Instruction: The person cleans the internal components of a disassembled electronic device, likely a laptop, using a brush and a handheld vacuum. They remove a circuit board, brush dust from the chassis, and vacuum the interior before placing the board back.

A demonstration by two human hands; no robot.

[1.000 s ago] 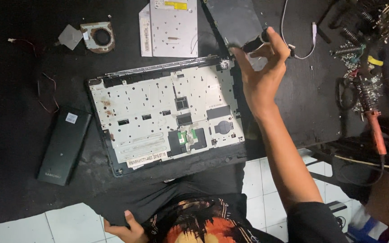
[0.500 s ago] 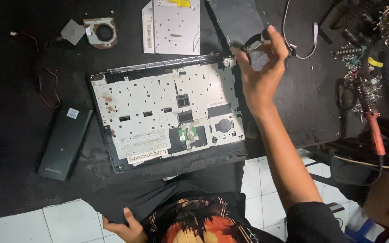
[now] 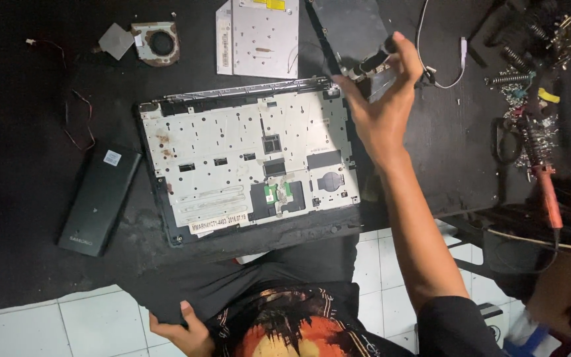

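An opened laptop base (image 3: 246, 158) with a bare silvery metal plate lies on the black table. My right hand (image 3: 381, 106) is raised at its far right corner, thumb and fingers pinched on a small black screwdriver handle (image 3: 373, 63) by the hinge. My left hand (image 3: 181, 334) is low at the frame's bottom, gripping the hem of my black shirt (image 3: 232, 291) below the table edge.
A black battery pack (image 3: 99, 199) lies left of the laptop. A fan (image 3: 156, 43) and a silver optical drive (image 3: 259, 36) sit beyond it. A dark panel (image 3: 351, 26), a white cable (image 3: 444, 73), springs and an orange-handled soldering iron (image 3: 546, 188) are at right.
My right hand has kept its pinch at the hinge corner, shifting only slightly. The view has drifted a little, so the laptop sits further right in frame. My left hand stays on the shirt.
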